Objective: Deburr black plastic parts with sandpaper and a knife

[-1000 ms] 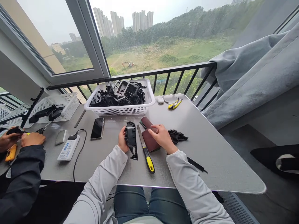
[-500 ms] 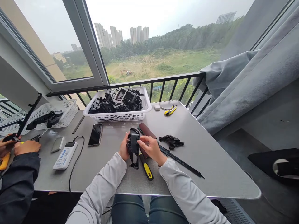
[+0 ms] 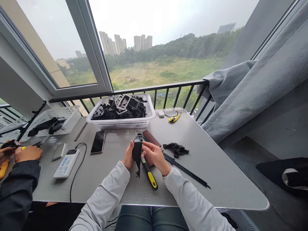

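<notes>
Both my hands are at the middle of the grey table. My left hand (image 3: pixel 128 156) grips a black plastic moulded part (image 3: pixel 137 150), which stands on edge with its narrow side towards me. The fingers of my right hand (image 3: pixel 155 155) press against its right side. Just beneath my right wrist lies a file with a yellow and black handle (image 3: pixel 149 177). A dark brown sanding pad (image 3: pixel 150 137) sits behind my right hand, partly hidden by it. To the right lie a crumpled black glove (image 3: pixel 176 149) and a long black ruler (image 3: pixel 185 170).
A white plastic basket (image 3: pixel 120 122) full of black parts stands at the back, with a phone (image 3: pixel 98 141) in front. A co-worker's hands (image 3: pixel 27 154) work at the left, near a second basket (image 3: pixel 64 119). The table's front edge (image 3: pixel 146 204) runs close to me.
The black part has turned from showing its face to standing edge-on, and my right hand has come from the sanding pad onto it. The whole view has tilted slightly.
</notes>
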Demonstrator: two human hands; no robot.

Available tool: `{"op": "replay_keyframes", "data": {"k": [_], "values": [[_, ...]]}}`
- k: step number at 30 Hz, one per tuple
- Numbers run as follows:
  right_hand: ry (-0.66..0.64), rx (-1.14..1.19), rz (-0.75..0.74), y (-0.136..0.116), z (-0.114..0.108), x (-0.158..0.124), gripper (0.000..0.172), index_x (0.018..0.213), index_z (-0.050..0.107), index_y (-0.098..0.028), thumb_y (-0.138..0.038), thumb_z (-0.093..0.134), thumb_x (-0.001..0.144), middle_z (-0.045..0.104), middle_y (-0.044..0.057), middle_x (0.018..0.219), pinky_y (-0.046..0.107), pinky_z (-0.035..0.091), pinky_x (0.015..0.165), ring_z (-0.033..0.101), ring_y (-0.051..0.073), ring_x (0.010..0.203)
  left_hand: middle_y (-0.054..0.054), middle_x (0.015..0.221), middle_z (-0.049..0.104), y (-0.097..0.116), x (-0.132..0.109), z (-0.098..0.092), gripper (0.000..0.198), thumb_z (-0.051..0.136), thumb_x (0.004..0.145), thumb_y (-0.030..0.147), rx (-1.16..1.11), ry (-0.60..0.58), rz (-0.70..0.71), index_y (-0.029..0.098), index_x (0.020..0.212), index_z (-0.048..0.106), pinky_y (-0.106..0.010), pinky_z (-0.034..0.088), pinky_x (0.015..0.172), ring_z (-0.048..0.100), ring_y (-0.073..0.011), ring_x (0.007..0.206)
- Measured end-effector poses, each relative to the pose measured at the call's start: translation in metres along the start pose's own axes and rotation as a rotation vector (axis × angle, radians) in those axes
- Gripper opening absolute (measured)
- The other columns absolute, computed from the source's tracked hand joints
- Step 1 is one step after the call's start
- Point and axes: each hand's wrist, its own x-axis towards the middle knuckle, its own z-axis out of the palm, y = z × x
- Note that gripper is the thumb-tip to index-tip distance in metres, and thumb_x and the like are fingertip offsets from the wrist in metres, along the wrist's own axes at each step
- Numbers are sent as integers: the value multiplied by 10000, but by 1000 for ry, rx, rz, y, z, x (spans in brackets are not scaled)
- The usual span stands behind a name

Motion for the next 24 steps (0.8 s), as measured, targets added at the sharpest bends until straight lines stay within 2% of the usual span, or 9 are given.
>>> {"op": "replay_keyframes", "data": {"k": [2,4,7,10,13,16,19,21,24], "values": [[-18,-15,-26,-2,0,-1,398,986,700,-199,-479,730,703,732,31,774,352,547,664,677,172,574,-39,687,683,3,-1,-1,462,759,668,537,-49,-5,-48,119,852,687,-212,433,519,592,-110,547],[-37,-80,-75,-4,0,-3,354,1012,703,-210,-455,681,757,745,63,894,388,555,732,712,202,684,-44,700,693,5,-1,-2,382,746,714,467,-105,-32,-210,125,875,690,-231,454,546,614,-128,567],[33,-355,-285,-7,-6,-2,241,966,714,-223,-375,589,827,725,88,1021,425,536,841,699,238,895,-65,641,685,9,0,-4,368,650,796,469,-184,-37,-406,104,817,692,-252,452,514,613,-147,523],[347,-819,-478,-8,-25,3,255,988,706,-219,-251,517,821,664,114,1166,508,417,1004,582,281,1120,-47,574,660,13,1,-4,334,615,827,426,-247,0,-341,103,770,682,-236,421,450,573,-126,450],[633,-1158,-300,-3,-59,11,454,1167,637,-165,-139,482,741,535,182,1329,623,348,987,459,370,1225,-29,541,642,17,1,-5,326,611,831,425,-303,55,-262,111,770,674,-220,403,411,558,-116,420],[702,-1232,-141,11,-97,14,400,1048,678,-168,-114,501,693,604,228,1173,656,359,912,491,412,1146,-35,573,659,18,2,-8,334,621,823,444,-330,100,-230,117,779,670,-210,423,422,597,-124,459],[682,-1196,-123,21,-122,16,250,854,697,-204,-129,532,681,653,177,868,573,440,821,587,363,942,-49,626,686,16,4,-11,333,612,829,448,-341,124,-220,122,804,676,-239,484,483,627,-142,502],[679,-1174,-152,21,-127,18,216,823,690,-206,-138,537,688,640,146,792,492,477,787,611,318,862,-55,655,698,16,5,-13,328,603,833,446,-358,133,-209,129,819,684,-266,517,539,644,-155,535],[675,-1142,-214,10,-118,22,255,895,674,-185,-136,505,712,653,143,863,427,498,795,627,281,864,-76,721,720,17,3,-15,379,582,837,487,-382,93,-187,130,881,700,-290,536,607,673,-182,618]]}}
